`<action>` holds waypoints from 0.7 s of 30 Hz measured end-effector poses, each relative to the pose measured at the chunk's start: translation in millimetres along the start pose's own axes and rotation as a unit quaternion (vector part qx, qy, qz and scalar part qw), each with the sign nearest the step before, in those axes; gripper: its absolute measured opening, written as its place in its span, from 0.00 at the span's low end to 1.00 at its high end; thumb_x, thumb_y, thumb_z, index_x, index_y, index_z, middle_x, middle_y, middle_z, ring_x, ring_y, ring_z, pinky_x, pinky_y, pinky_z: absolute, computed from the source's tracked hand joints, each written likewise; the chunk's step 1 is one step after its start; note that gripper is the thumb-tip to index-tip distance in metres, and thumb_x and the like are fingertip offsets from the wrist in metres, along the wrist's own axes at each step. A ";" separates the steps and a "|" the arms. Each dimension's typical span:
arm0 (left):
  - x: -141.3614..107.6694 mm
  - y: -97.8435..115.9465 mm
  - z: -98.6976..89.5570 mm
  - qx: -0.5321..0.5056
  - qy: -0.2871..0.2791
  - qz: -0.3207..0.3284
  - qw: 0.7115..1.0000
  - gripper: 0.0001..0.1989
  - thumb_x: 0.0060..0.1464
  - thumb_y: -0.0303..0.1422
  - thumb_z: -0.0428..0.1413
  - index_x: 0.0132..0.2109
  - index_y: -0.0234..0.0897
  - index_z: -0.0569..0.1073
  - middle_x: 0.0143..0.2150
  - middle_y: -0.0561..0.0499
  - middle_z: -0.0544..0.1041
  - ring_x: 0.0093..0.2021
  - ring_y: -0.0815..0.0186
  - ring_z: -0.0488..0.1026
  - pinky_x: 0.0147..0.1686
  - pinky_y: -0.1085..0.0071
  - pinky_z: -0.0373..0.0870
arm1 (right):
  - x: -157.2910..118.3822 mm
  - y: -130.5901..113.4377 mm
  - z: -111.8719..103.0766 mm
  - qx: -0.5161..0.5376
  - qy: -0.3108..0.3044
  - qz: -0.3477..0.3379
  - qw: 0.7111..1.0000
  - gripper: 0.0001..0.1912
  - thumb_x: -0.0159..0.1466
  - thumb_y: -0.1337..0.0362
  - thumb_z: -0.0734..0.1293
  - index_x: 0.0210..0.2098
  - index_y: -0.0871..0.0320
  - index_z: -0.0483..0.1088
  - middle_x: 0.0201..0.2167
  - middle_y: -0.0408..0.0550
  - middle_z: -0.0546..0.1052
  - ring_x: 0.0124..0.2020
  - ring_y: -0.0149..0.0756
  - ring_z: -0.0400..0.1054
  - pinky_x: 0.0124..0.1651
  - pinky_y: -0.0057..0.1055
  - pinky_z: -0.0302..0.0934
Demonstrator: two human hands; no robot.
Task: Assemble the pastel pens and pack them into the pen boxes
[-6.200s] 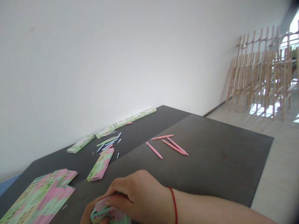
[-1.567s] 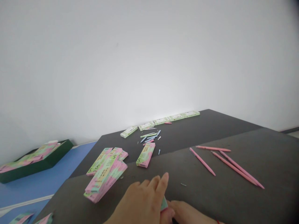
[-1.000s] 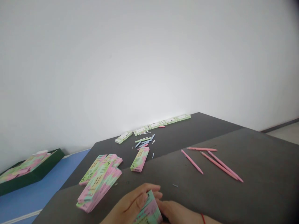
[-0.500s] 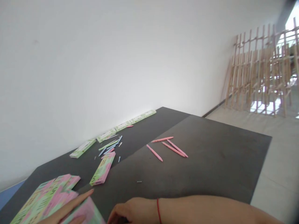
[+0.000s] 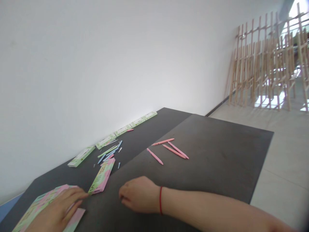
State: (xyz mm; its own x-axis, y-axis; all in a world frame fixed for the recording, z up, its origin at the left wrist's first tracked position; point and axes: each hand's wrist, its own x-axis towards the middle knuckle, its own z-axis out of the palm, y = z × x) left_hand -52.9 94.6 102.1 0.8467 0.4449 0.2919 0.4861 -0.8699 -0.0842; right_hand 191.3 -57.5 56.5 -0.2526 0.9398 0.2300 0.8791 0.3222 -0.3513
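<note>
Over the flat pink-green boxes (image 5: 36,207) at the table's lower left lies my left hand (image 5: 59,207), fingers stretched out and touching them; one box shows from under it. My right hand (image 5: 138,194), with a red string at the wrist, is curled just above the dark table (image 5: 205,170); what its fingers hold, if anything, is hidden. Between the hands and the wall lies a pink-green box (image 5: 102,176) marked 5. Pink pens (image 5: 155,156) lie beyond my right hand. Blue and green pens (image 5: 108,151) are heaped behind the single box.
Several green-white boxes (image 5: 81,156) form a row along the white wall (image 5: 145,58). Wooden easels (image 5: 260,64) stand on the pale floor (image 5: 277,164) beyond the table's right edge. Small loose pieces lie near the pen heap.
My left hand has come further over the boxes, its fingers now spread on top. My right hand has moved up and away from the bottom edge. The view has shifted slightly.
</note>
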 end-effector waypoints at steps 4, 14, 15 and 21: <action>21.2 74.3 5.5 -0.071 -0.040 0.074 0.994 0.10 0.56 0.35 0.51 0.40 0.45 0.76 0.39 0.53 0.79 0.39 0.64 0.76 0.41 0.72 0.73 | -22.7 64.0 -44.2 -0.084 0.063 0.199 0.974 0.12 0.66 0.67 0.56 0.40 0.60 0.70 0.39 0.53 0.76 0.40 0.38 0.70 0.39 0.29 0.60; 115.1 150.6 94.6 -0.103 -0.033 0.085 0.991 0.21 0.56 0.20 0.46 0.55 0.38 0.66 0.55 0.46 0.69 0.55 0.62 0.65 0.56 0.63 0.61 | -88.4 136.0 -44.2 -0.165 0.050 0.305 0.937 0.05 0.60 0.66 0.65 0.30 0.60 0.71 0.36 0.55 0.73 0.40 0.44 0.68 0.40 0.33 0.60; 126.2 152.2 99.7 -0.102 -0.033 0.090 0.990 0.22 0.56 0.20 0.46 0.56 0.38 0.65 0.57 0.46 0.68 0.57 0.61 0.63 0.56 0.62 0.60 | -86.8 133.5 -41.4 -0.166 0.048 0.297 0.939 0.05 0.60 0.67 0.64 0.30 0.60 0.71 0.36 0.55 0.73 0.41 0.44 0.67 0.41 0.33 0.59; 162.4 155.0 110.6 -0.105 -0.061 0.116 0.986 0.12 0.58 0.24 0.47 0.44 0.37 0.72 0.52 0.44 0.70 0.58 0.58 0.60 0.54 0.60 0.59 | -78.1 122.4 -31.1 -0.148 0.050 0.265 0.951 0.07 0.60 0.71 0.60 0.32 0.61 0.70 0.35 0.54 0.74 0.38 0.42 0.68 0.41 0.32 0.58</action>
State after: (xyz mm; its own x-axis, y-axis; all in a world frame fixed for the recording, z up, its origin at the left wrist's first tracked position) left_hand 183.9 55.6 31.0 0.9558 0.2400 0.1699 0.2316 -0.9704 0.0677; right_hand 331.2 -95.0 23.8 0.2850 0.9411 0.1817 0.9512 -0.2543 -0.1750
